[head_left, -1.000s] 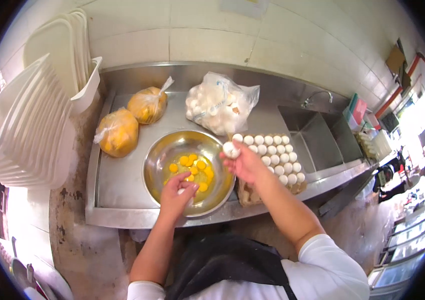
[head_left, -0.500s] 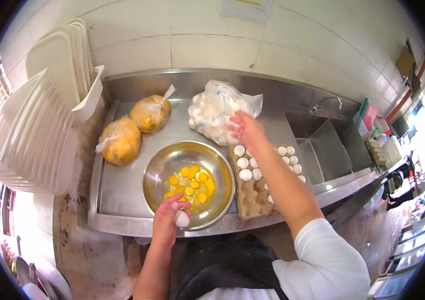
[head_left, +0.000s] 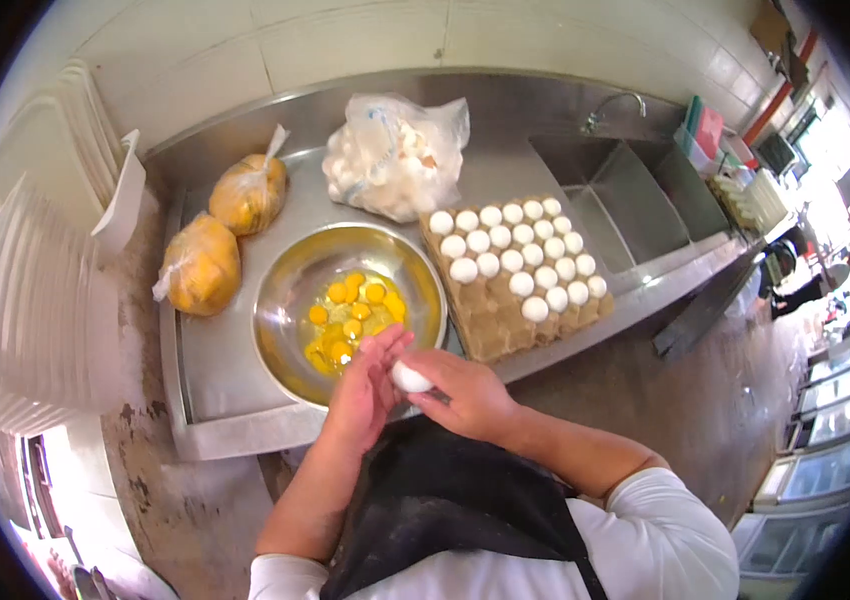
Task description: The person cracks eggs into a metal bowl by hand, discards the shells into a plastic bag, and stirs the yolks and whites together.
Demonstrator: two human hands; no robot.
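A white egg [head_left: 412, 378] is between my two hands, just over the near rim of the steel bowl. My right hand [head_left: 465, 392] has its thumb and fingers closed around this egg. Beside it, my left hand [head_left: 365, 388] has its fingers stretched out along the egg's left side; whether its palm bears on the shell is hidden. Several yolks [head_left: 353, 312] lie in clear egg white inside the wide bowl [head_left: 290, 270]. Right of the bowl, a cardboard egg tray [head_left: 493, 325] carries rows of whole white eggs, with bare cups along its near left part.
Behind the bowl is a plastic bag [head_left: 395, 155] filled with what look like eggshells. Two tied bags with yellow-orange contents [head_left: 203, 265] sit at the left. A double steel sink [head_left: 605, 205] with a tap [head_left: 615, 108] is at the right; stacked white plastic tubs [head_left: 45, 300] stand far left.
My right hand has come back from the shell bag to the egg that my left hand held. My left hand's fingers have straightened. The camera view has shifted.
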